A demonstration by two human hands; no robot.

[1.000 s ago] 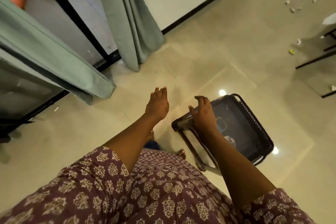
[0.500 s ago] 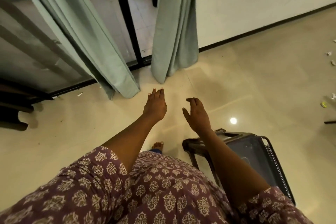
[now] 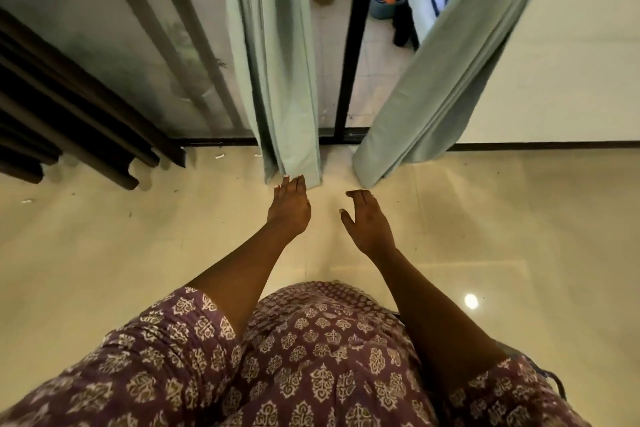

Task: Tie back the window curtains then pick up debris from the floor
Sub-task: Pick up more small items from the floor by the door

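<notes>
Curtains: left curtain (image 3: pixel 277 80) and right curtain (image 3: pixel 440 87) hang loose, untied | my left hand (image 3: pixel 290 208) and right hand (image 3: pixel 367 225) open, empty, reaching | floor (image 3: pixel 104 253) scraps unpicked.

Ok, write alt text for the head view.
Both bare hands, left hand and right hand, reach open toward two pale green curtains: the left curtain and the right curtain, hanging untied before a glass door over a glossy tiled floor.
</notes>
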